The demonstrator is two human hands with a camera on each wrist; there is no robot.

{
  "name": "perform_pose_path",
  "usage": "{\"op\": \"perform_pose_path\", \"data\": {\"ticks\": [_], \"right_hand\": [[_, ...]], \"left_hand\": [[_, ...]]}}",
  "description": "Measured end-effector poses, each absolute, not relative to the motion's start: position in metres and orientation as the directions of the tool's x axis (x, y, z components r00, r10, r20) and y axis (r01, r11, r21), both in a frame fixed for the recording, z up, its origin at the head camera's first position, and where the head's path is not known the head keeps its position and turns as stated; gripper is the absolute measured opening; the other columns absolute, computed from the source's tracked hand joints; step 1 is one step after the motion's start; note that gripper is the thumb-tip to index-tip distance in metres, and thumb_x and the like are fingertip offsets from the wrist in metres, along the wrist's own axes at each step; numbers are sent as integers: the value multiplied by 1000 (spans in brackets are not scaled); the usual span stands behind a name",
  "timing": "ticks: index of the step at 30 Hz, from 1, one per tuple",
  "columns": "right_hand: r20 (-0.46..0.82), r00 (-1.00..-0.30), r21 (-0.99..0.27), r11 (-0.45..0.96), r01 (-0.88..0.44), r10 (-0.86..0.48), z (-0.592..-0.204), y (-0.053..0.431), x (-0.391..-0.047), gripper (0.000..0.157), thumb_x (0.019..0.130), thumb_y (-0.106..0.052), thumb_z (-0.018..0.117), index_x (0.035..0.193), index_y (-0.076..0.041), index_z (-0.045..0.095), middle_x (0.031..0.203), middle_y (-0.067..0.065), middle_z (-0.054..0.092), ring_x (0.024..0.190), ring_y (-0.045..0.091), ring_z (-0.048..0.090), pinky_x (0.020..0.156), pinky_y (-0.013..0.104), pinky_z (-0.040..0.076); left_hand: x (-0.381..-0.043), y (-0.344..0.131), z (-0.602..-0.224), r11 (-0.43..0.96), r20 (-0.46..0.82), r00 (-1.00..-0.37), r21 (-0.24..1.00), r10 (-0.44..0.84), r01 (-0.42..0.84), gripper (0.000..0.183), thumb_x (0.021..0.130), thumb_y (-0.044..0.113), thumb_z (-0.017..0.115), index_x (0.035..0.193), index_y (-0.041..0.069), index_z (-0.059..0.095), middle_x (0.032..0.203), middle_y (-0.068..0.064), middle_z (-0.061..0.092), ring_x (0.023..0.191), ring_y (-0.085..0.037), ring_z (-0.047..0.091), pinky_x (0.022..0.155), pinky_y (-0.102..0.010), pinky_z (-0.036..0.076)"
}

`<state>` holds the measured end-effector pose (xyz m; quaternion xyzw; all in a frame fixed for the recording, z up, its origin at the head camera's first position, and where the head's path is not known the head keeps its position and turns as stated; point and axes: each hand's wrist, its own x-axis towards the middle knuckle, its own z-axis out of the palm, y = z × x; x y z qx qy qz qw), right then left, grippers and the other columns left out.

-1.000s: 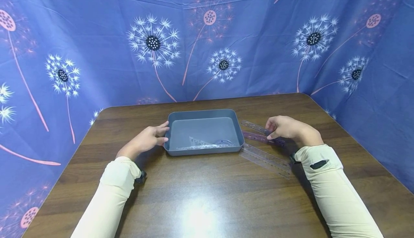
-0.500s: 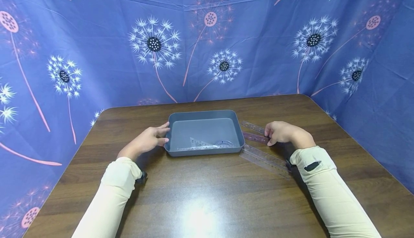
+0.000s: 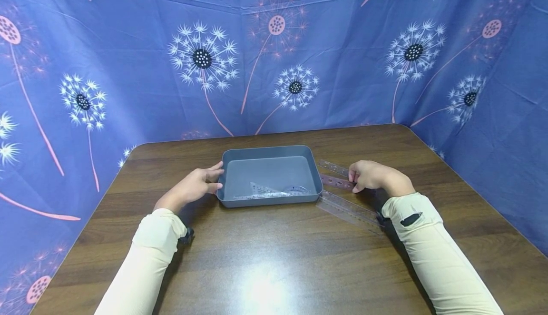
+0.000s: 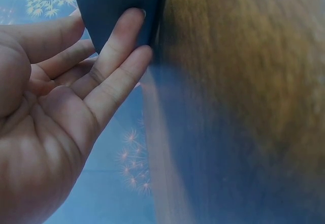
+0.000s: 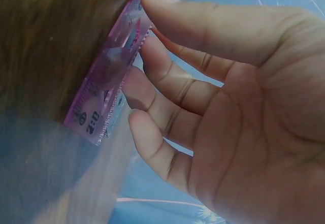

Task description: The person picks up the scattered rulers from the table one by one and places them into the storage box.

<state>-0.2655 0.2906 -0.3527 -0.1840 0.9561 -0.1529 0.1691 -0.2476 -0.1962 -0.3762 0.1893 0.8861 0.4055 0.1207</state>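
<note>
A shallow grey tray sits mid-table. In it, along the near side, lie a clear set square, a clear protractor and a clear ruler. My left hand touches the tray's left end; the left wrist view shows its straight fingers against the dark outer wall. My right hand is over a purple transparent ruler, pinching it between thumb and fingertips; the right wrist view shows the purple ruler close up at the fingertips.
A narrow clear ruler lies just beyond the purple one, partly hidden by my right hand. Wider clear rulers lie nearer, by the tray's right front corner. A blue cloth with dandelions hangs behind the wooden table.
My right hand has moved slightly left and toward me, its fingers closing in on the purple ruler and covering more of it. The left hand and tray have stayed put.
</note>
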Motion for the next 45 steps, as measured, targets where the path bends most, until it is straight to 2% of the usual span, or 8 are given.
{"op": "perform_pose_path", "data": {"ticks": [9,20,34,45], "right_hand": [[-268,-878,-364,885,-290,-397,-355,289,-267,20,77,-1,77,88,-3,61,73,-2,49,66,14,47,60,28,39],[-246,-879,-348,883,-314,-409,-356,288,-267,22,75,-2,79,88,-3,61,74,-1,53,67,14,49,61,28,40],[-262,-876,-366,882,-298,-405,-359,286,-270,23,77,-1,78,89,-2,58,76,0,54,68,15,49,61,28,41],[-222,-885,-355,879,-317,-409,-358,288,-270,26,74,-7,82,83,-5,58,70,-2,52,66,14,47,59,28,38]], "left_hand": [[-247,-198,-376,604,-72,-902,765,425,224,54,98,5,59,147,-9,40,162,-17,23,102,-29,70,106,-52,43],[-250,-197,-378,578,-37,-893,774,448,258,53,98,3,59,144,-14,40,160,-23,23,108,-33,67,101,-49,48],[-252,-199,-379,592,-37,-891,759,452,269,52,98,5,59,144,-13,42,160,-22,24,103,-31,70,102,-49,47],[-250,-197,-378,593,-36,-890,758,454,272,51,99,4,58,143,-14,41,160,-23,24,106,-32,69,102,-49,47]]}}
